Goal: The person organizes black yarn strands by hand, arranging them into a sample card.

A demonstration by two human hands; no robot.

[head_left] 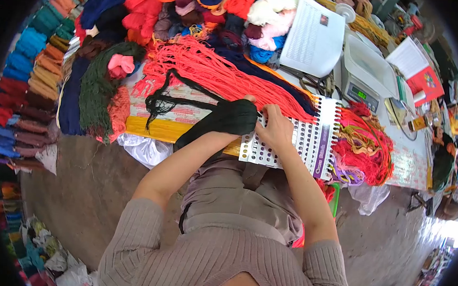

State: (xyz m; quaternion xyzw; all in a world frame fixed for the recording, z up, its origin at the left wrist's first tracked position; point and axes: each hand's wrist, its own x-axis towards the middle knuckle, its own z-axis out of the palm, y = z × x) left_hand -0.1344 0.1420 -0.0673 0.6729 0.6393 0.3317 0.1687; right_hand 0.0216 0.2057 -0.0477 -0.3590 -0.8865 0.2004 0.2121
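A skein of black yarn (225, 118) is draped over my left hand (249, 98), hiding most of it; only a fingertip shows at the top, and the fingers seem closed around the strands. Loose black ends trail left across the table. Close beside it, my right hand (277, 129) has its fingers bent and pinched together at the left edge of a white punched card (304, 142) with rows of holes and purple lettering. What sits between those fingertips is too small to make out. Long coral-pink strands (217, 72) lie just beyond both hands, alongside navy yarn (274, 79).
Dark green yarn (99, 92) hangs at the table's left. Coloured yarn balls pile up at the back. A printed sheet (315, 36), scissors (315, 81), a digital scale (363, 95) and tangled red yarn (366, 145) are to the right. Yarn shelves (30, 81) stand far left.
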